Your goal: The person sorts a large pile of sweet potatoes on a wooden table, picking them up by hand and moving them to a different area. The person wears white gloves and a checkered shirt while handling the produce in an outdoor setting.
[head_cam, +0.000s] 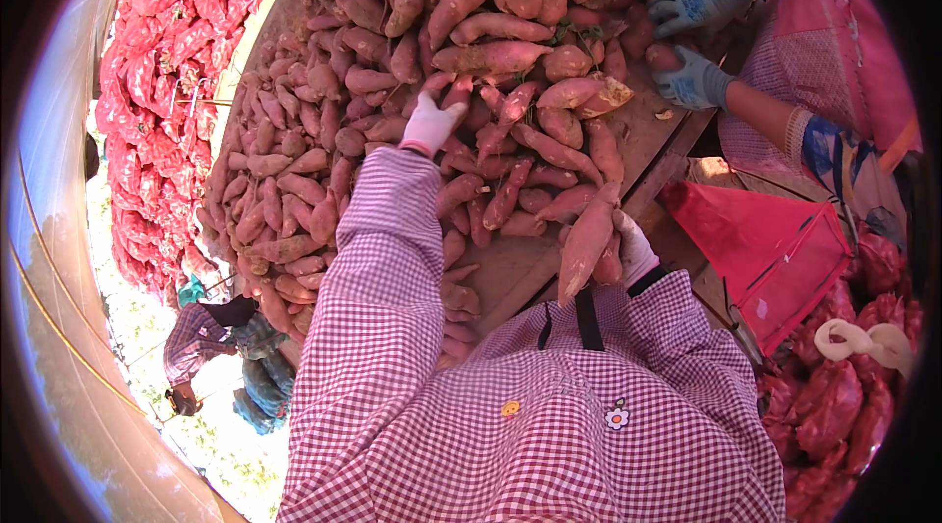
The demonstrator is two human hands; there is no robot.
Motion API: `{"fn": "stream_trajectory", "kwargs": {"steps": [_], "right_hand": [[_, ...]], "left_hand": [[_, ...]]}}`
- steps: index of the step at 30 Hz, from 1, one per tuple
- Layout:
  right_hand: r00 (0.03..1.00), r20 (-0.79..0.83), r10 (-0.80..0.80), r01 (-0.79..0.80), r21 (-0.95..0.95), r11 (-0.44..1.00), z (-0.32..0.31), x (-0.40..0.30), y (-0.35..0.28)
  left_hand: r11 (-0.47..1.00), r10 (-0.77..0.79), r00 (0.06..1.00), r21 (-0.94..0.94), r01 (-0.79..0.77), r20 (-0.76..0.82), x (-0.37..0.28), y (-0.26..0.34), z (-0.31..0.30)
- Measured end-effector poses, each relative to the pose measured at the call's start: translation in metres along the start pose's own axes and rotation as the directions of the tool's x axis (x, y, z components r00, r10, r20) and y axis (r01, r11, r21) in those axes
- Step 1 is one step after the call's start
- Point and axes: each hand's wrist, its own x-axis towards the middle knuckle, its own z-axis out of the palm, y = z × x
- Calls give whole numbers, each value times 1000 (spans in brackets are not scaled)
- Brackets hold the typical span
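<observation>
A broad heap of reddish sweet potatoes (493,56) covers the wooden table before me. My left hand (430,120), in a pale glove, reaches into the middle of the heap. Its thumb and fingers are spread around the near end of a sweet potato (459,90); whether they grip it is unclear. Close to my body, at the table's near edge, my right hand (637,249) holds a large tapered sweet potato (587,247) with a smaller one (608,264) beside it. Those two roots partly hide the gloved fingers.
Across at right, a co-worker's gloved hands (692,78) handle sweet potatoes beside a pink woven sack (791,74). A red fabric panel (773,258) and filled red bags (831,405) are at my right. More red bags (147,125) are stacked left, beyond the table. Another person (195,346) bends at lower left.
</observation>
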Motion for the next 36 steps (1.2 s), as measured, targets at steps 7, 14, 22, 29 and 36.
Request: {"fn": "stream_trajectory", "kwargs": {"steps": [7, 14, 22, 29, 36], "right_hand": [[983, 171, -68, 70, -2, 998, 53, 9, 10], [977, 199, -75, 98, -110, 989, 61, 13, 18], [974, 206, -97, 109, -49, 993, 28, -27, 29], [957, 245, -155, 212, -225, 951, 50, -52, 26], [931, 199, -305, 266, 202, 943, -14, -93, 30]], "left_hand": [[488, 235, 851, -814, 314, 470, -117, 6, -31], [232, 423, 691, -807, 542, 586, -215, 6, 19], [365, 254, 710, -745, 559, 657, -244, 53, 45], [866, 250, 922, -495, -75, 297, -234, 42, 88], [927, 204, 871, -374, -25, 447, -265, 85, 121]]}}
